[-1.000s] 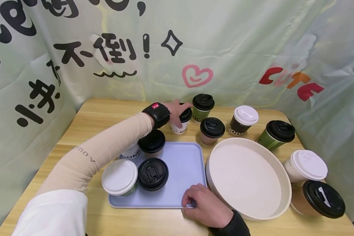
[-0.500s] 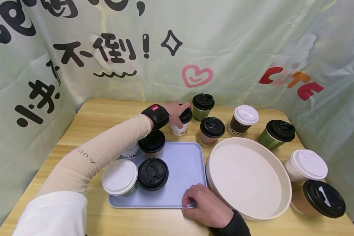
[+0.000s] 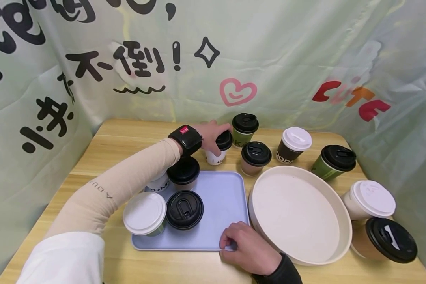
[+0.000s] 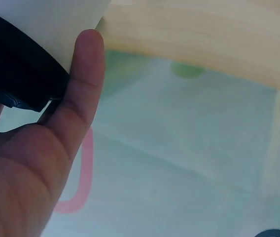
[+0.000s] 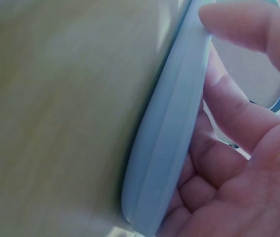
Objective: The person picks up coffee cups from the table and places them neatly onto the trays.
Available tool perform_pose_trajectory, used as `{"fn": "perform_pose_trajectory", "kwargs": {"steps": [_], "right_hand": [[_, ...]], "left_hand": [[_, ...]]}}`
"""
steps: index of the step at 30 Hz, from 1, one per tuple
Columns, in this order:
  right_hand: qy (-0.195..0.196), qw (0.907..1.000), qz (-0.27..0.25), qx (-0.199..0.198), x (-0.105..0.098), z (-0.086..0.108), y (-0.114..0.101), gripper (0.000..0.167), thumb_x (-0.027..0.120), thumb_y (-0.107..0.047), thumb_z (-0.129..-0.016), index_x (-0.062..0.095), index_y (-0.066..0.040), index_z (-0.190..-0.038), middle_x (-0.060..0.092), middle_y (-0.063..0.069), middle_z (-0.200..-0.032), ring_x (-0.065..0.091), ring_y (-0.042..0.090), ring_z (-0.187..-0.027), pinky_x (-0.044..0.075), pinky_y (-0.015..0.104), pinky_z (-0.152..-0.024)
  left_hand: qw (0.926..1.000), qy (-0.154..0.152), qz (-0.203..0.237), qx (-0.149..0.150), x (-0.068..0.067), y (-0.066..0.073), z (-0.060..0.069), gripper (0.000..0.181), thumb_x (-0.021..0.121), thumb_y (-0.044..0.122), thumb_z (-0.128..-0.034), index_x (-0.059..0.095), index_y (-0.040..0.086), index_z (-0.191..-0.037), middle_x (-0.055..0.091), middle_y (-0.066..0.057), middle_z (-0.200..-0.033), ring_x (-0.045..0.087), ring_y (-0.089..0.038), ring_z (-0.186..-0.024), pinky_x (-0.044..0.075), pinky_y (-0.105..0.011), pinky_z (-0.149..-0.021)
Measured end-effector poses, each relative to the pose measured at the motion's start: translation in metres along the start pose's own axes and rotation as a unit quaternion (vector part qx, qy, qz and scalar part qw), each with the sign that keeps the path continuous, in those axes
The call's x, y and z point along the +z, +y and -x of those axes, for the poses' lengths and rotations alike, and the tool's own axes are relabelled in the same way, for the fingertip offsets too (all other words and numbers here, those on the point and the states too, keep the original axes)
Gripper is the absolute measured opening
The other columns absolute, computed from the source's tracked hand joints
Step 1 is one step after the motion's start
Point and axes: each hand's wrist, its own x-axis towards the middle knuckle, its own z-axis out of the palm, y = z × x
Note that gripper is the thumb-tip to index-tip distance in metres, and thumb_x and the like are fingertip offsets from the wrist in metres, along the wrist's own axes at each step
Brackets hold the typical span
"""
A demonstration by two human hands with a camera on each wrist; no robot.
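My left hand [image 3: 213,136] reaches to the back of the table and grips a white paper cup [image 3: 215,157] with a black lid [image 3: 224,141]. In the left wrist view the thumb or a finger [image 4: 88,74] lies along the cup's side; the far fingers are mostly hidden. My right hand [image 3: 246,246] holds the near right rim of a blue tray [image 3: 220,221], its fingers curled at the edge. On the tray's left half stand a white-lidded cup [image 3: 144,213], two black-lidded cups [image 3: 184,210] and a white cup [image 3: 158,184] partly hidden behind my left forearm.
A round cream tray [image 3: 298,213] sits right of the blue tray. Around it stand lidded cups: a green one [image 3: 242,138], a pinkish-brown one [image 3: 251,167], a black one [image 3: 285,154], another green one [image 3: 323,167], a white one [image 3: 355,203] and a brown one [image 3: 369,240]. A printed curtain hangs behind.
The white cup in my left hand has shifted very slightly toward me. My right hand and the other cups keep their places.
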Motion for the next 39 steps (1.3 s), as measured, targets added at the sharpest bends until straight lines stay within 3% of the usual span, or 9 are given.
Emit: {"fn": "perform_pose_trajectory", "kwargs": {"steps": [4,9,13,20,31,39], "right_hand": [[0.001,1.0000,-0.003,0.000,0.001,0.001,0.000,0.015,0.076,-0.016,-0.076,0.065,-0.025,-0.080,0.055,-0.018,-0.080,0.047,0.002,-0.078,0.042,0.021,-0.071],[0.000,1.0000,-0.005,0.002,0.001,0.001,0.001,0.015,0.076,-0.017,-0.077,0.065,-0.026,-0.080,0.054,-0.018,-0.080,0.048,0.002,-0.078,0.042,0.021,-0.071],[-0.003,0.9999,-0.008,0.006,0.000,0.000,0.002,0.015,0.077,-0.017,-0.077,0.065,-0.026,-0.081,0.054,-0.018,-0.080,0.048,0.002,-0.078,0.042,0.021,-0.071],[-0.008,0.9999,-0.006,0.007,0.001,0.000,0.002,0.015,0.077,-0.017,-0.078,0.065,-0.026,-0.080,0.055,-0.018,-0.080,0.048,0.003,-0.079,0.042,0.021,-0.072],[-0.035,0.9989,-0.017,0.028,-0.001,-0.002,0.002,0.013,0.077,-0.018,-0.080,0.066,-0.026,-0.082,0.055,-0.018,-0.080,0.048,0.003,-0.079,0.042,0.023,-0.072],[-0.046,0.9979,-0.020,0.041,-0.002,-0.004,0.002,0.012,0.076,-0.019,-0.081,0.066,-0.025,-0.082,0.055,-0.017,-0.079,0.048,0.004,-0.078,0.042,0.023,-0.071]], "left_hand": [[0.9993,0.030,0.007,0.022,-0.013,0.003,0.010,0.080,0.081,0.026,-0.0840,0.039,0.032,-0.152,0.041,-0.016,-0.132,0.055,-0.030,-0.107,0.053,-0.039,-0.084],[0.9936,0.098,0.029,0.049,-0.047,0.013,0.035,0.081,0.080,0.021,-0.0821,0.039,0.033,-0.151,0.041,-0.018,-0.130,0.054,-0.030,-0.106,0.053,-0.039,-0.083],[0.9907,0.120,0.023,0.060,-0.066,0.022,0.055,0.080,0.079,0.025,-0.0816,0.038,0.036,-0.149,0.041,-0.016,-0.128,0.055,-0.029,-0.104,0.051,-0.040,-0.083],[0.9905,0.096,-0.005,0.098,-0.063,0.040,0.084,0.082,0.079,0.029,-0.0799,0.037,0.037,-0.149,0.044,-0.014,-0.128,0.059,-0.027,-0.097,0.052,-0.038,-0.079],[0.9863,0.041,-0.006,0.160,-0.045,0.063,0.112,0.077,0.080,0.033,-0.0785,0.042,0.035,-0.146,0.051,-0.006,-0.115,0.059,-0.019,-0.094,0.051,-0.031,-0.078],[0.9890,-0.028,-0.015,0.145,-0.037,0.066,0.114,0.076,0.081,0.034,-0.0812,0.042,0.035,-0.147,0.053,-0.005,-0.117,0.057,-0.018,-0.100,0.049,-0.031,-0.082]]}}
